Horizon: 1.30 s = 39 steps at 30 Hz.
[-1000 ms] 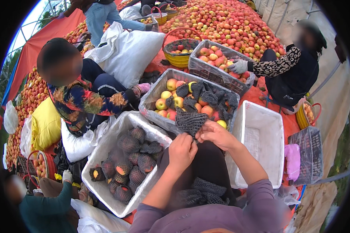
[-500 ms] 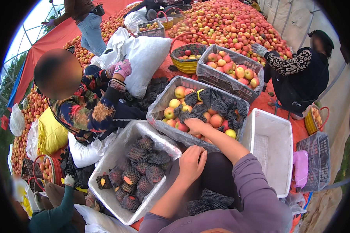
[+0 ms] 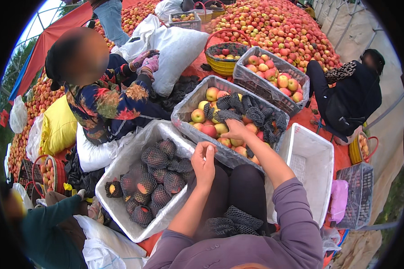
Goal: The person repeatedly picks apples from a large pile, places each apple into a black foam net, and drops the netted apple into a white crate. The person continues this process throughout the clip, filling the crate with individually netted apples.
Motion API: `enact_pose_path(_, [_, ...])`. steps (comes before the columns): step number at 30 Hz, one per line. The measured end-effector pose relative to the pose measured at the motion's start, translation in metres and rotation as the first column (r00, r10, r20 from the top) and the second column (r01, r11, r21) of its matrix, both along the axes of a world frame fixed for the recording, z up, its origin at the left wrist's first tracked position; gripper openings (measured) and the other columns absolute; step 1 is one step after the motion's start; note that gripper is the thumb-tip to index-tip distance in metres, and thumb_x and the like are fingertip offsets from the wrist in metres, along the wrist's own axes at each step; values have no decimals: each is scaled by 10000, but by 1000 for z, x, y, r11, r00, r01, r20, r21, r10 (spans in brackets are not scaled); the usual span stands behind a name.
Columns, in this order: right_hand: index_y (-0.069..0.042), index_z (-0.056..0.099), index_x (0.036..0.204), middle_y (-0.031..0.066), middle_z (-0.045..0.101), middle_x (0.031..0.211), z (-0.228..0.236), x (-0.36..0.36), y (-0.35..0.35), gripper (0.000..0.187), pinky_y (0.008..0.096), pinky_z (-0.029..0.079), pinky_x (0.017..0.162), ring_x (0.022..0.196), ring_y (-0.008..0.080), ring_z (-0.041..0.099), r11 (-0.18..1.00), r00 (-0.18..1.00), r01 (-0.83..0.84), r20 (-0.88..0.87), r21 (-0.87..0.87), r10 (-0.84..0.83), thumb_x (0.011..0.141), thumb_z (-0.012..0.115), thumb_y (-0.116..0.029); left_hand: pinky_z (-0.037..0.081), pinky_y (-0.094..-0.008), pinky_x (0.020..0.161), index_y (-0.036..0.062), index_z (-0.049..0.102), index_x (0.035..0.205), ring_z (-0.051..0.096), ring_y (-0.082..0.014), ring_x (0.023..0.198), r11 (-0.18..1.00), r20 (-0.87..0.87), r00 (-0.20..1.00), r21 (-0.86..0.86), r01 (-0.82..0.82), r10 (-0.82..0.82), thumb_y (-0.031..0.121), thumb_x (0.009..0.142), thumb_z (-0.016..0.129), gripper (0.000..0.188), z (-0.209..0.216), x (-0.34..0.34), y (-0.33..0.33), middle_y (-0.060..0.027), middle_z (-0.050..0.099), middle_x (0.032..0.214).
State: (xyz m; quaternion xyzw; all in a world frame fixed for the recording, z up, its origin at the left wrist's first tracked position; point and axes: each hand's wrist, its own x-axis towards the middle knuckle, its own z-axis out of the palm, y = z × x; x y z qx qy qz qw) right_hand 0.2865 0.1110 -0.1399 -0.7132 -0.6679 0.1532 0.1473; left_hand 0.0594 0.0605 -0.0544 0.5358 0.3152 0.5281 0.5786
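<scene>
My right hand (image 3: 236, 130) reaches into a plastic-lined crate (image 3: 184, 105) of loose apples, its fingers at a yellowish apple (image 3: 221, 129); the fingertips are partly hidden. Black foam net sleeves (image 3: 255, 114) lie over the apples at that crate's right side. Above my lap, in front of the crate, my left hand (image 3: 204, 165) is raised with curled fingers and nothing visible in them. To its left stands a white foam box (image 3: 114, 219) holding several apples in black net sleeves (image 3: 155, 157). More black net sleeves (image 3: 238, 219) rest on my lap.
A white foam box (image 3: 303, 168) stands at my right, beside a pink bundle (image 3: 339, 197) and a dark crate (image 3: 360, 193). Beyond my crate are another apple crate (image 3: 242, 74) and a yellow basket (image 3: 220, 67). Co-workers sit at left (image 3: 107, 103), lower left (image 3: 54, 228) and right (image 3: 352, 98).
My right hand has shifted within the apple crate, toward its far side. My left hand stays raised, fingers more upright. The co-worker at right has drawn an arm back from the apple pile.
</scene>
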Motion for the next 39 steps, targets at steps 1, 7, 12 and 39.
enact_pose_path(1, [45,548,1046,248,590,999,-12,-9,4,580,434,451,838,967,391,561,988,998,-34,-43,149,40,645,733,-331,424,-236,634,-10,564,835,539,-93,672,1000,-17,1000,30,10,-9,83,891,508,122,0,-3,-6,-46,575,730])
enact_pose_path(7, [-16,592,917,196,628,931,-38,-29,25,316,441,478,780,905,354,602,992,972,-121,201,-31,124,702,665,-235,409,-215,670,-3,552,811,520,-89,717,983,-161,985,160,91,-65,68,899,506,122,3,-45,-26,-35,551,777])
enact_pose_path(12, [-33,609,806,167,638,790,-42,-44,48,131,436,493,710,786,337,629,964,952,-260,180,55,247,744,566,-141,410,-210,669,-5,560,831,521,-81,709,997,-144,989,66,35,-25,69,908,496,124,-13,-60,-13,-29,548,769])
enact_pose_path(39, [-26,285,1333,109,453,1260,150,-164,-143,869,381,402,988,1164,219,479,935,-440,-331,-897,127,-34,677,798,-272,468,-473,918,65,444,1293,532,-276,1135,295,870,352,-255,921,-345,314,898,525,474,24,-107,-35,-145,511,1269])
